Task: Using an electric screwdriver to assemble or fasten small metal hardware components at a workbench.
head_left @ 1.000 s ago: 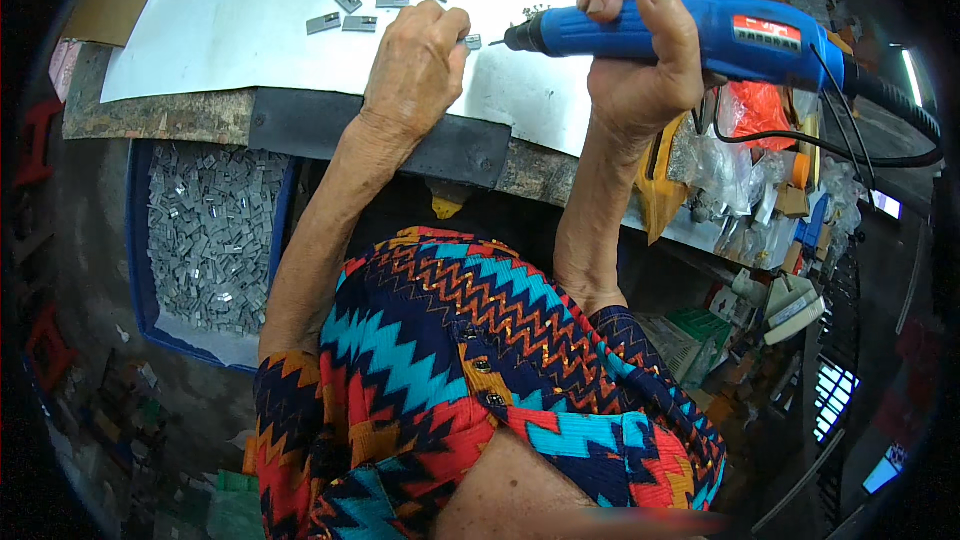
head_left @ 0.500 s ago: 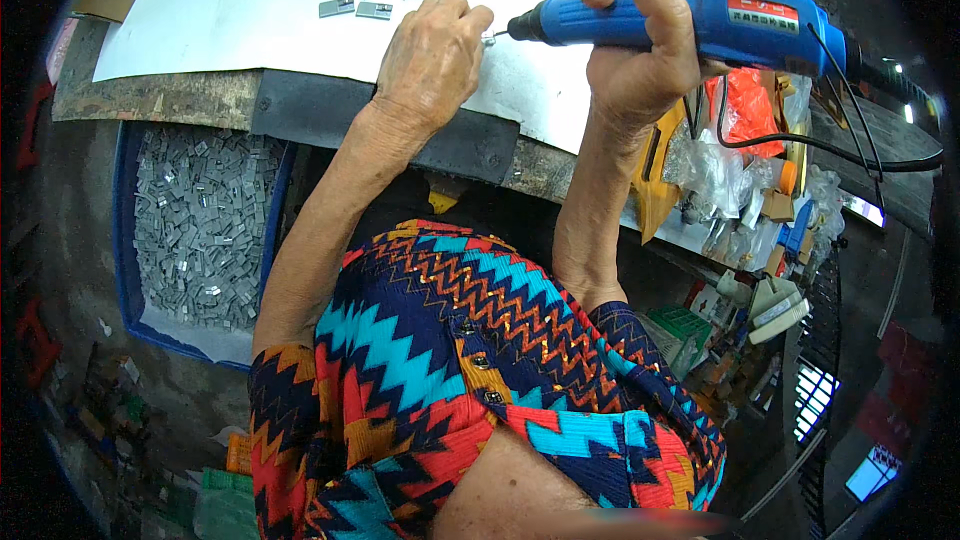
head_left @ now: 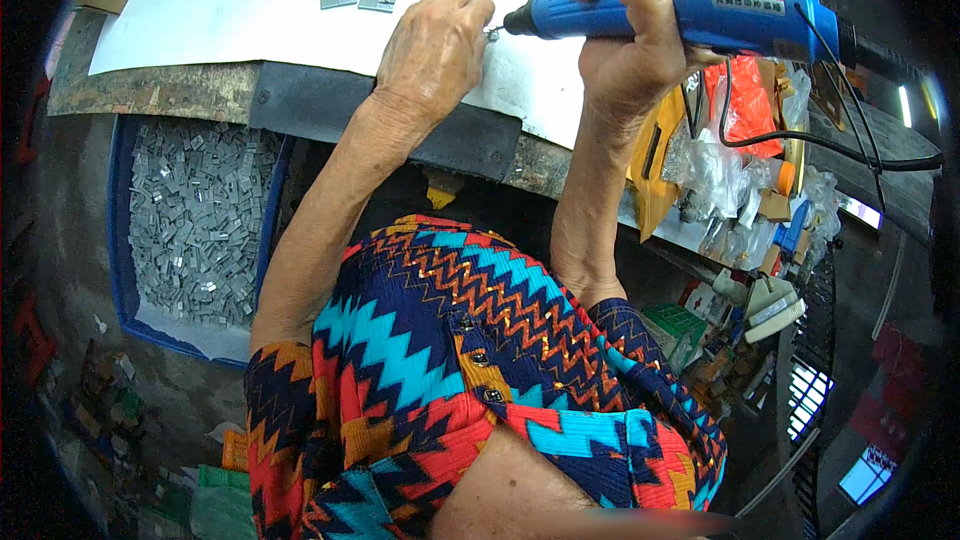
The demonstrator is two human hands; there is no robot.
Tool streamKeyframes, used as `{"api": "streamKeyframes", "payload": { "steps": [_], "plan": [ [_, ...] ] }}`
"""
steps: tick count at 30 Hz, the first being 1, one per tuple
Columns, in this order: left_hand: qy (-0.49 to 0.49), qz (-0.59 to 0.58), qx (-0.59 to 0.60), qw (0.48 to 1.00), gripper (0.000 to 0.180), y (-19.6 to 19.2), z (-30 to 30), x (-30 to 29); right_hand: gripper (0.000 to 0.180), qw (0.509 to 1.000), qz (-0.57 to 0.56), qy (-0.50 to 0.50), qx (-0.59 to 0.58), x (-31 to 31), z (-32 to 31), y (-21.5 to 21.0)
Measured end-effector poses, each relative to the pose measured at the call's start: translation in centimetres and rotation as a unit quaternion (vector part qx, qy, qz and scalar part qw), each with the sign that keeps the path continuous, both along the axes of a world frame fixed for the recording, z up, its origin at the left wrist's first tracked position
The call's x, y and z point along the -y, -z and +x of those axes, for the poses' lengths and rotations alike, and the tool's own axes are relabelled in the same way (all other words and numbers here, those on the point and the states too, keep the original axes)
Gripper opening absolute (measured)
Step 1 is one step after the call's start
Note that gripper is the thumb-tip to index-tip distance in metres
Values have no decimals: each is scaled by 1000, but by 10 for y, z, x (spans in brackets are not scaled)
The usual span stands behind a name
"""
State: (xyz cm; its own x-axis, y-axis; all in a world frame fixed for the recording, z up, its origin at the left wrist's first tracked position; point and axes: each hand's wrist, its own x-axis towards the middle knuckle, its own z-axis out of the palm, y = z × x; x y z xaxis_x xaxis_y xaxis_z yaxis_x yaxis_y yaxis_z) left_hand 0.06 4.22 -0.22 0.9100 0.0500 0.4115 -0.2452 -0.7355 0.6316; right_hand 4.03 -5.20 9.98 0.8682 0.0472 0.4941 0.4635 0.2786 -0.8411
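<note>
— White sheet (head_left: 250, 10) covers the bench top, right under both hands?

— Yes. Below the fingers, off to the left, a blue tray (head_left: 125, 240) sits heaped with small grey metal pieces (head_left: 195, 225), too many to count.

— And the tool?

— One blue power tool (head_left: 690, 10) with a red label and black cord, right hand (head_left: 630, 50) wrapped fully around its body, tip just beside the left fingertips.

— The left hand (head_left: 430, 50)?

— Fingers pinched shut on something tiny at the tool's tip; I can't tell what. Four grey metal tabs (head_left: 377, 4) lie just beyond its knuckles.
</note>
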Motion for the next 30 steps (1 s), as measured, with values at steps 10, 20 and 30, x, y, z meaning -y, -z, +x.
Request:
{"api": "streamKeyframes", "payload": {
  "steps": [10, 20, 30],
  "plan": [
    [-2, -12, 5, 1000, 13, 0, 0, 1, 19, 1000, 7, -19, 13, -2, -1, 0],
    [1, -41, -7, 999, 16, 0, -1, 1, 17, 999, -32, -1, 32, -2, 0, 3],
    [23, -60, 10, 998, 15, 3, 2, 0, 21, 995, -43, 60, 60, -3, -1, 12]
  ]
}}
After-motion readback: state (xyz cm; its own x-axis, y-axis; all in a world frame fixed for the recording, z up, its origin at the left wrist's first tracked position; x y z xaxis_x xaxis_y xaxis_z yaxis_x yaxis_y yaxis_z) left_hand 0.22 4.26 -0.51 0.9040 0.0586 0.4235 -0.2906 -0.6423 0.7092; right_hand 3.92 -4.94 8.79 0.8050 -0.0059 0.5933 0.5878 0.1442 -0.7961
